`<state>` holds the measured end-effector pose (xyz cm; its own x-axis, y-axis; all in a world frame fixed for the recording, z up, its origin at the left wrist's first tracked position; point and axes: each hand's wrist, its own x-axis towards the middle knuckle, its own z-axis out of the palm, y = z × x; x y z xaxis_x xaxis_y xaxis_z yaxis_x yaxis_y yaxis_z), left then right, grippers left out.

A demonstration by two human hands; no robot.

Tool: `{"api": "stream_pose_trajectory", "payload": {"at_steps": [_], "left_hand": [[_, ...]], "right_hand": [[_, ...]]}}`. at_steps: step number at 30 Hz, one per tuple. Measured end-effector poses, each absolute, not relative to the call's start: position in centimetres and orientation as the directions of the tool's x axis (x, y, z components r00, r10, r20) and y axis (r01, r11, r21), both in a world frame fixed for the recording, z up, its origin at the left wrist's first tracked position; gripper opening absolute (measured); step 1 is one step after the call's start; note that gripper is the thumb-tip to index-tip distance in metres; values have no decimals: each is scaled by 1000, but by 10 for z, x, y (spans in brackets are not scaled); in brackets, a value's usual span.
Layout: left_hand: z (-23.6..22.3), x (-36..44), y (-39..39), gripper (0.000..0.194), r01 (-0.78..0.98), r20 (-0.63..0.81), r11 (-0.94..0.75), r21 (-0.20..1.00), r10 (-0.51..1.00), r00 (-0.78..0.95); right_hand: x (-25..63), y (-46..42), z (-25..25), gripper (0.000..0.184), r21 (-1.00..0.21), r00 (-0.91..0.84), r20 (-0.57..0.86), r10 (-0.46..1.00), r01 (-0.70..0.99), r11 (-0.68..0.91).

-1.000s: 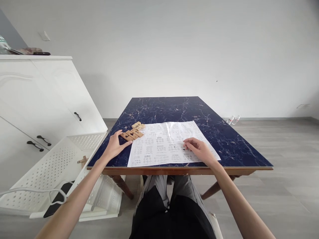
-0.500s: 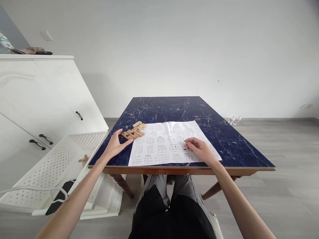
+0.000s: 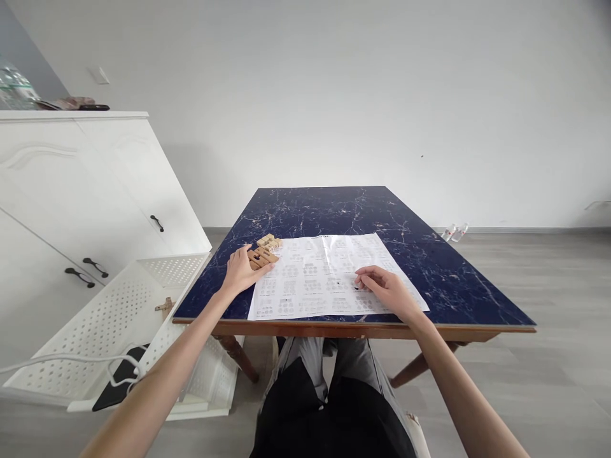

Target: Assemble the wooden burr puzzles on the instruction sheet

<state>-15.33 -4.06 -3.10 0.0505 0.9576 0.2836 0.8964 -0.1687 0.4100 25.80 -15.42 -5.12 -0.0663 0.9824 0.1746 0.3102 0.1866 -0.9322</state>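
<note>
A white printed sheet [image 3: 329, 273] lies on the dark blue marbled table [image 3: 429, 267]. Several wooden puzzle pieces [image 3: 265, 249] sit at the sheet's far left corner. My left hand [image 3: 241, 273] rests over the nearest pieces, its fingers curled on them. My right hand [image 3: 384, 291] lies on the right part of the sheet with fingers loosely bent, fingertips touching the paper beside a small dark mark.
A white perforated basket [image 3: 119, 318] stands on the floor at the left, with a white cable and a dark object in it. Behind it is a white cabinet [image 3: 71, 191]. Two small bottles [image 3: 454, 232] lie by the far wall.
My left hand slid forward and right onto the wooden pieces, which it only touched at the edge before. The right hand stayed on the sheet.
</note>
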Motion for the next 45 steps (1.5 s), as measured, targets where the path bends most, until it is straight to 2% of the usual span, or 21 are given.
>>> {"api": "stream_pose_trajectory", "payload": {"at_steps": [15, 33, 45], "left_hand": [[-36, -137, -28, 84, 916, 311, -165, 365, 949, 47], [-30, -144, -59, 87, 927, 317, -246, 283, 936, 151], [-19, -121, -72, 88, 891, 277, -345, 297, 924, 265]], "right_hand": [[256, -154, -48, 34, -933, -75, 182, 980, 302, 196], [258, -153, -49, 36, -935, -69, 179, 981, 299, 191], [258, -154, -50, 33, -936, -72, 173, 982, 298, 187]]}}
